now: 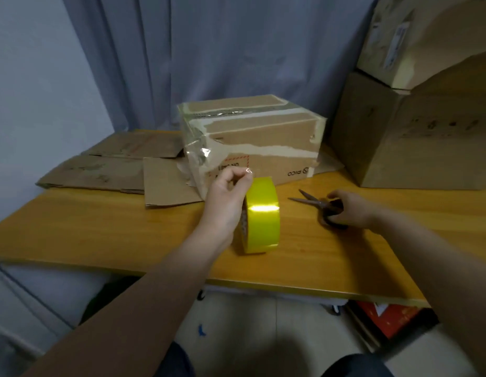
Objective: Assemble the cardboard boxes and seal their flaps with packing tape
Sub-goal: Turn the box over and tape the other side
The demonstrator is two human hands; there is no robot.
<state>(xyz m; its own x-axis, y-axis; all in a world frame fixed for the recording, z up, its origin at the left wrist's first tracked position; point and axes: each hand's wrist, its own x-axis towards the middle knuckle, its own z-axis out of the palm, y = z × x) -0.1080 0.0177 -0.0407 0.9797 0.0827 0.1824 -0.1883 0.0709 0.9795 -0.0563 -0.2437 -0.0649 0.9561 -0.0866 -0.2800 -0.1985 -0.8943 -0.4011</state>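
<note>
On the counter [100, 235], left hand [228, 194] pinches the loose tape end [247, 171] above the upright tape roll [262, 216] before the box [250, 137], right hand [345, 208] grips scissors [318, 204]; the unheld roll may topple or roll, letting the strip fold onto itself.

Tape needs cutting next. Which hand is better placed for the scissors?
Right. The right hand curls round the handles of the scissors on the table, blades pointing toward the tape roll. The left hand is busy pinching the tape end above that roll.
</note>
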